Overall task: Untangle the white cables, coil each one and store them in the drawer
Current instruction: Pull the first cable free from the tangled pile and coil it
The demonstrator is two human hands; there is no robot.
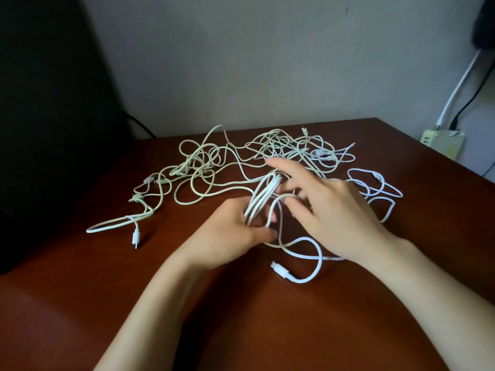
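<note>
A partly wound coil (261, 199) of white cable is gripped upright in the left hand (230, 227), near the middle of the brown surface (80, 303). The right hand (332, 210) is held open against the coil, its fingers spread and blurred. The cable's loose end, with its plug (278, 269), is laid just in front of the hands. The remaining tangle (241, 156) is spread behind them.

counter (107, 303): plain reddish-brown, no pattern
coil (263, 195): clean white
loose cable (316, 245), near right: bright white with a faint bluish cast, plug the same white
tangled cables (214, 162), far: off-white, creamier and yellower than the coil
wall (241, 62): pale grey, a few dark specks
power strip (444, 143), far right: pale yellow-green
dark object (53, 103), left: black
</note>
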